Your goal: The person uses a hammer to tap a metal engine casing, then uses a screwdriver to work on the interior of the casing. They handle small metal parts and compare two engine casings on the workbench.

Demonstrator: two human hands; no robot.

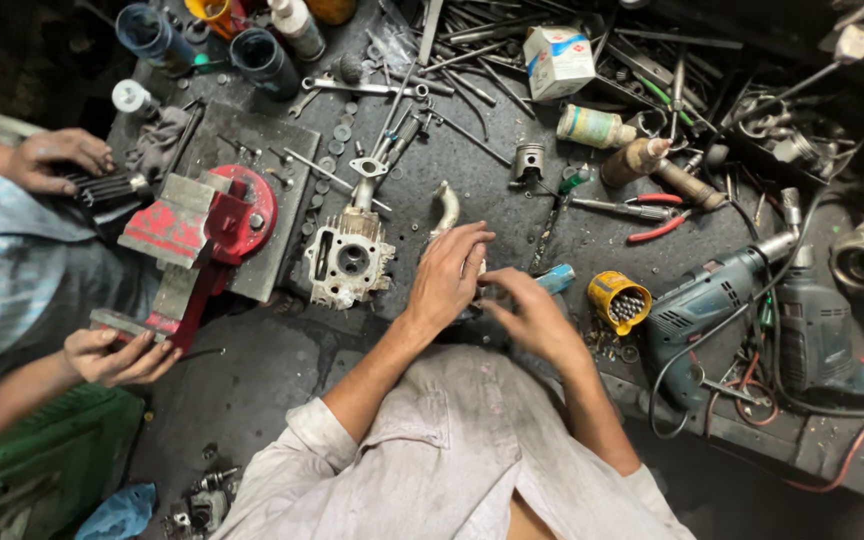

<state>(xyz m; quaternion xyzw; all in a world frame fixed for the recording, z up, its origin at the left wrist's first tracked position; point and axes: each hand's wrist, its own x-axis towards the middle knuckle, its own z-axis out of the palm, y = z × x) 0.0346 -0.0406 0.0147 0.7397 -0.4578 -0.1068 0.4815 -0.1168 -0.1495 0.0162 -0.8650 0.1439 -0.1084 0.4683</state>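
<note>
Left hand (pixel 449 272) rests released, fingers spread on the worktop (pixel 552 230); right hand's (pixel 530 315) grip unclear, cylinder head (pixel 348 262) at nine o'clock, yellow cup (pixel 619 300) at three.

Dim overhead light, dark corners

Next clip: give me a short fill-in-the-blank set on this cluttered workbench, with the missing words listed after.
1. The vise bolted to the bench is painted ____.
2. The small tub of drill bits right of the right hand is ____.
3. The left hand rests just right of the pale metal ____ head.
4. Two power ____ lie at the bench's right side.

Missing words: red; yellow; cylinder; drills
</note>
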